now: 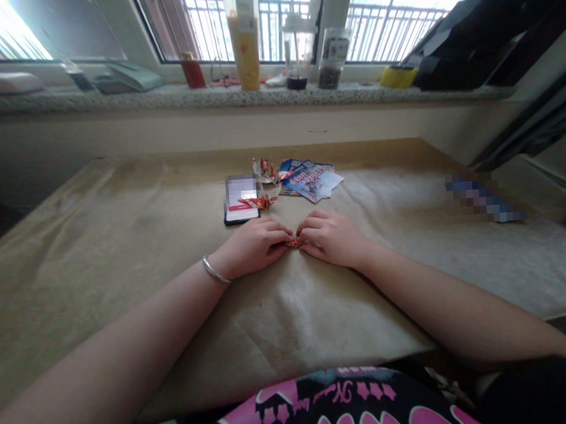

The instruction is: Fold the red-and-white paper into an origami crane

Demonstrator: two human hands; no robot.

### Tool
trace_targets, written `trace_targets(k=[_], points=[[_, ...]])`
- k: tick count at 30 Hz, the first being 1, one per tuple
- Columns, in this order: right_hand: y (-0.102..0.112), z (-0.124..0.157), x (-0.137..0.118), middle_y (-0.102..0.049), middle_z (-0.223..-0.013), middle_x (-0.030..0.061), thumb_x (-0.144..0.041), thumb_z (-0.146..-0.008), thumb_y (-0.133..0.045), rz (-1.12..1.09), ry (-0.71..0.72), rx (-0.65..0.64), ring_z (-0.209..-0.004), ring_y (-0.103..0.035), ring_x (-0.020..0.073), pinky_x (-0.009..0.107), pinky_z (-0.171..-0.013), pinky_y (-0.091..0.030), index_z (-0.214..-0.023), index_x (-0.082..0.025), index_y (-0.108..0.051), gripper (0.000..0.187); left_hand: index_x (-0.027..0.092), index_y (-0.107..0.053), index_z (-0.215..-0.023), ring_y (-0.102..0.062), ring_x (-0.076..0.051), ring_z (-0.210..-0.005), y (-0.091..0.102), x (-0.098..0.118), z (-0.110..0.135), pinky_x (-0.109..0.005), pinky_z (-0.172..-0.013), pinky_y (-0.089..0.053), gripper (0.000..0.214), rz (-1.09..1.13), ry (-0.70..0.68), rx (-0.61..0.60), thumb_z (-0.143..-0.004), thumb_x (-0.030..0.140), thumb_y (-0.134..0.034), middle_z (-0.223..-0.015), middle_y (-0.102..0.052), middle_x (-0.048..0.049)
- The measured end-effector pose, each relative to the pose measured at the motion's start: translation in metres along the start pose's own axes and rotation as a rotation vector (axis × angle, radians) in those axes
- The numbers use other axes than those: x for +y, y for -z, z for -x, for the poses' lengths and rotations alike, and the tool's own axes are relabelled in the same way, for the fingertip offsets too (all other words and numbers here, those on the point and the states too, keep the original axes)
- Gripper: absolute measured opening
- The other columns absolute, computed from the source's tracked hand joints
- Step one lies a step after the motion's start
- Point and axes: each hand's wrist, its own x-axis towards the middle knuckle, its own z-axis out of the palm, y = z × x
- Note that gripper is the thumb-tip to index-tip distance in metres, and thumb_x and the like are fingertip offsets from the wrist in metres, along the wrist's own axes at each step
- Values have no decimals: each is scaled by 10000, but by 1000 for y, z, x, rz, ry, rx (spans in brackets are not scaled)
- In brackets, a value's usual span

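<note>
Close together at the middle of the table, my left hand [255,244] and my right hand [333,238] pinch a small red piece of paper [294,242] between their fingertips. Most of that piece is hidden by the fingers, so its shape is unclear. A silver bangle [214,270] circles my left wrist. Just beyond the left hand lies a phone [239,208] with a lit screen. A red and yellow folded paper piece [262,202] rests partly over its edge. Behind it stands a crumpled red and white paper piece [264,169].
Blue printed paper sheets [310,179] overlap beyond my right hand. A blurred blue item [486,198] lies far right. The table [170,244] has a creased tan cover. On the window sill [151,101] stand a tall yellow-filled container [246,51], cups and a black bag [474,47].
</note>
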Motion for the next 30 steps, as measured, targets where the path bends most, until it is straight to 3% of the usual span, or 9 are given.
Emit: trace_targets(k=[5, 10, 15, 25, 30], points=[[0, -2, -5, -678, -901, 74, -288, -854, -516, 60, -60, 3, -885, -550, 204, 318, -735, -386, -868, -189, -650, 168, 185, -651, -997, -582, -176, -892, 1, 1, 0, -310, -816, -456, 204, 8, 20, -1, -864, 268, -521, -978, -653, -68], [-4, -3, -6, -693, -803, 52, -250, -801, -548, -30, -208, 77, -793, -589, 190, 298, -702, -393, -820, -189, -658, 128, 180, -630, -1003, -575, -180, -873, 0, 1, 0, -289, -765, -444, 230, -18, 53, -7, -830, 324, -580, -963, -640, -70], [-6, -2, -5, -683, -755, 43, -236, -776, -562, -146, -272, 118, -738, -596, 171, 272, -690, -404, -797, -191, -659, 109, 176, -637, -893, -568, -142, -749, -4, 0, 0, -248, -663, -414, 161, 9, 147, 96, -869, 299, -536, -836, -648, -41], [-3, -4, -10, -645, -711, 29, -315, -799, -572, -167, -278, 99, -702, -562, 163, 268, -654, -374, -814, -197, -632, 133, 167, -664, -846, -562, -137, -702, -6, 4, -2, -247, -651, -406, 163, 32, 231, 167, -846, 309, -582, -764, -655, -34], [-5, -3, -8, -639, -743, 28, -270, -803, -567, -247, -303, 126, -721, -559, 152, 253, -650, -380, -798, -195, -620, 92, 172, -672, -835, -570, -130, -703, -5, 3, -2, -238, -645, -415, 161, 171, 270, 205, -829, 319, -608, -766, -666, -26]])
